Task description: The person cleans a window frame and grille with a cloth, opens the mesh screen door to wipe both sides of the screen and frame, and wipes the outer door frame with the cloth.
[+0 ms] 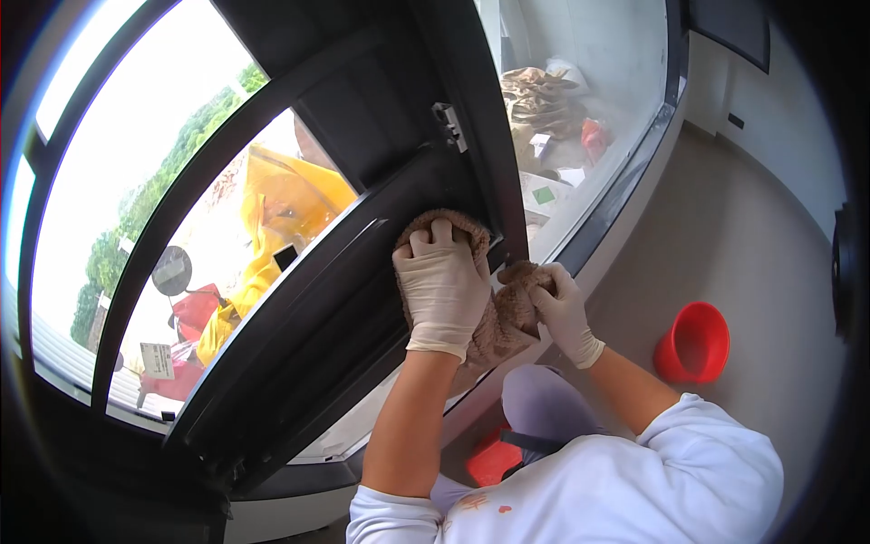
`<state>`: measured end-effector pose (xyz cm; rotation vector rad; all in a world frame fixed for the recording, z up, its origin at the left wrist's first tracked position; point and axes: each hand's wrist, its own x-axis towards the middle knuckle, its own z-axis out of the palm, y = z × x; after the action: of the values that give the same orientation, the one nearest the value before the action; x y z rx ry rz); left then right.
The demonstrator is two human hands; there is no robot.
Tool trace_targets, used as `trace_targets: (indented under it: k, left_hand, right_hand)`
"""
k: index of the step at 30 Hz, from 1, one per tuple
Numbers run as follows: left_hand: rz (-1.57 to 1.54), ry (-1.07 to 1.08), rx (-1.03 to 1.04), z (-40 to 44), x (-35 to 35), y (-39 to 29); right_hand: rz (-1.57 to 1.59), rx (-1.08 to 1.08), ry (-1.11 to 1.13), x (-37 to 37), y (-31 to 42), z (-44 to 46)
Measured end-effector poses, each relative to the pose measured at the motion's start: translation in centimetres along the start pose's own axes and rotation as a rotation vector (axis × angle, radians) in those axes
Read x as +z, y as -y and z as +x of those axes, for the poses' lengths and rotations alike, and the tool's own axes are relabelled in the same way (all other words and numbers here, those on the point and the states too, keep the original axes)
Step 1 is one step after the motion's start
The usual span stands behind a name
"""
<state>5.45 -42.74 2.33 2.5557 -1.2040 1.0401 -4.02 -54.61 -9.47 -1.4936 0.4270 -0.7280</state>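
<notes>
A brown fluffy cleaning cloth [497, 328] lies bunched against the lower corner of a dark window frame [362, 238]. My left hand [444, 288], in a pale thin glove, presses one end of it to the frame with the fingers curled into the fabric. The other end is pinched in my right hand [564, 313], gloved the same way, just beside the frame's edge. Above my hands a metal latch fitting [449, 127] is fixed to the frame. Part of the cloth is hidden beneath my left hand.
A red bucket [693, 343] stands on the grey floor at right, and another red object [492, 458] sits below my knee. Through the glass show a yellow cover [288, 195] and a pile of brown sacks [542, 100]. A dark sill [616, 186] runs along the right.
</notes>
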Motion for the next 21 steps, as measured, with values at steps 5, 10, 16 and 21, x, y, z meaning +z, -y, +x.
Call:
trace_targets:
  k: [5,10,16,21]
  left_hand:
    - [-0.095,0.037,0.08,0.1,-0.2,1.0]
    - [-0.105,0.048,0.153,-0.4,0.3,0.4]
    - [-0.23,0.101,0.188,0.0,0.3,1.5]
    - [-0.154,0.087,0.173,-0.1,0.7,0.7]
  right_hand:
    - [0.187,0.159,0.149,-0.7,1.4,-0.7]
    - [0.185,0.154,0.159,-1.0,1.2,-1.3]
    - [0.173,0.138,0.215,-0.6,1.9,-2.0]
    - [0.269,0.216,0.232,-2.0,1.3,-2.4]
